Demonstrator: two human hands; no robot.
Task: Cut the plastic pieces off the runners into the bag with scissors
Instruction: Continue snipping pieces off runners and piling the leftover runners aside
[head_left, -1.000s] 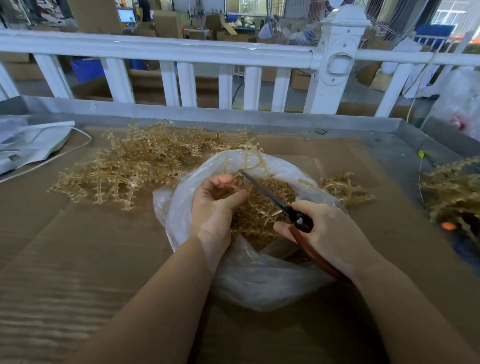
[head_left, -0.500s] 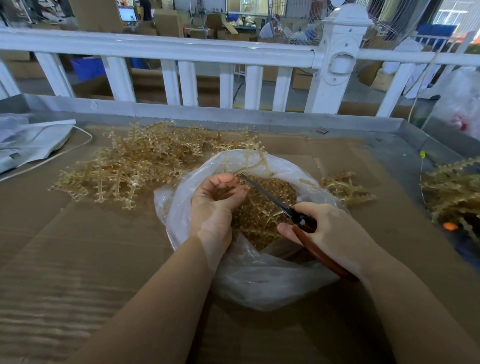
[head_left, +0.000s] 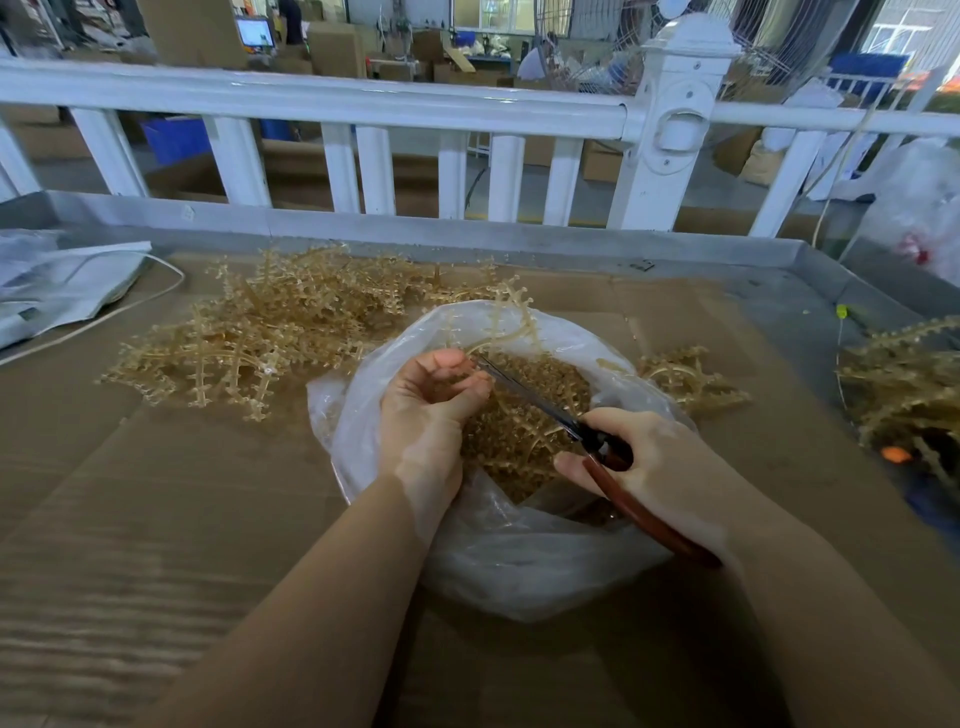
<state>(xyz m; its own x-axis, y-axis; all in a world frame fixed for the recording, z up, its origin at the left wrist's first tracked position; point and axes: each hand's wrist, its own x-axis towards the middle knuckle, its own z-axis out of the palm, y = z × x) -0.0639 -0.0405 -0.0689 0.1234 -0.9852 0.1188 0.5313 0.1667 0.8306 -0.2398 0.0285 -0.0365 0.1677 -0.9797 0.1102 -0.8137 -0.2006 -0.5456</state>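
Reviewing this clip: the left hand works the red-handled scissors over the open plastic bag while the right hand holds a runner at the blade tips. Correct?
Not quite: the hands are swapped. In the head view the right hand grips the red-handled scissors over the open plastic bag, and the left hand holds the runner at the blade tips. The rest stands.

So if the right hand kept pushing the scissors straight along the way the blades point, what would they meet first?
Probably the left hand: the scissors in the right hand aim up-left over the bag, tips already at its fingertips and the runner pinched there. Depth is unclear.
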